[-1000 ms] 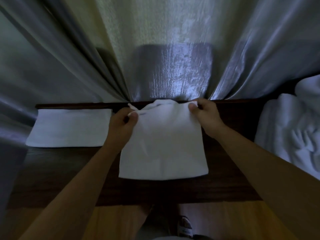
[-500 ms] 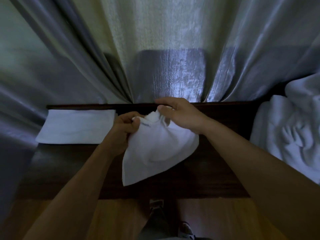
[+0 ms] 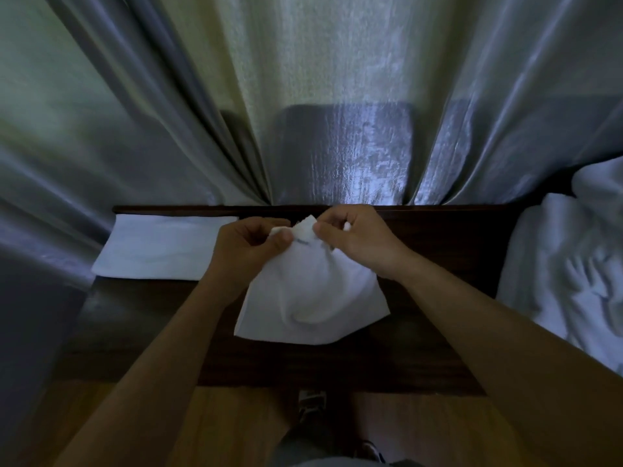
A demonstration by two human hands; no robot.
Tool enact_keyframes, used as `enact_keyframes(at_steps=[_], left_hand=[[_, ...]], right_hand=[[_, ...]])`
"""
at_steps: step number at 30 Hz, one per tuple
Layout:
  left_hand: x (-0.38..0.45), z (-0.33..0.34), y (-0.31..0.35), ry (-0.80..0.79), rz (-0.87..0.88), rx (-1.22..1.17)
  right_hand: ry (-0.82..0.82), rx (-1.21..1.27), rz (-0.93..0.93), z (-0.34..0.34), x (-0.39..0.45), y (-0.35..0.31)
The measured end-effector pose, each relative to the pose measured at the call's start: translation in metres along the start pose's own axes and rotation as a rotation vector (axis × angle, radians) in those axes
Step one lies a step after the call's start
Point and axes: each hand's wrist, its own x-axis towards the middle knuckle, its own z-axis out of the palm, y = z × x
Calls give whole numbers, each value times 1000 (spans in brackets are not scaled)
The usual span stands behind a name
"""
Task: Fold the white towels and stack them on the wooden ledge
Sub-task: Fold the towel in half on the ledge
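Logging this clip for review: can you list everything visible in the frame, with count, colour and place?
towel in hand: 1, white, centre, top corners gathered, hanging over the ledge
folded towel: 1, white, flat on the ledge's left end
towel pile: number unclear, white, unfolded, heaped at right
wooden ledge: 1, dark brown, across the middle
curtains: grey and cream, hanging behind the ledge
floor: light wood, below the ledge
shoes: 2, dark, bottom centre
left hand: 1, fingers pinching the towel's top
right hand: 1, fingers pinching the towel's top
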Motion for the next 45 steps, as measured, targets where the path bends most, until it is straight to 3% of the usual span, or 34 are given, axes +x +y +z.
enact_keyframes(at_steps=[3, 5, 10, 20, 27, 31, 33, 35, 38, 45], left_hand=[[-2, -3, 8, 112, 85, 162], [-2, -6, 15, 53, 132, 252], [3, 3, 27, 7, 385, 462], [10, 21, 26, 121, 244, 264], [11, 23, 30, 100, 235, 262], [13, 24, 26, 127, 296, 387], [13, 27, 25, 187, 336, 396], [14, 28, 23, 246, 352, 369], [17, 22, 18, 397, 242, 185], [30, -7, 2, 642, 2, -25]], right_hand=[[129, -179, -128, 4, -2, -4], [168, -223, -212, 3, -2, -7], [66, -179, -223, 0, -1, -16], [47, -125, -216, -10, -6, -16], [19, -139, -217, -13, -3, -17], [1, -189, -223, -13, -1, -20], [105, -206, -240, -10, -1, -20], [328, -161, -226, -9, 0, -18], [548, 3, -147, -23, 4, -11], [619, 441, -162, -56, 3, 3]])
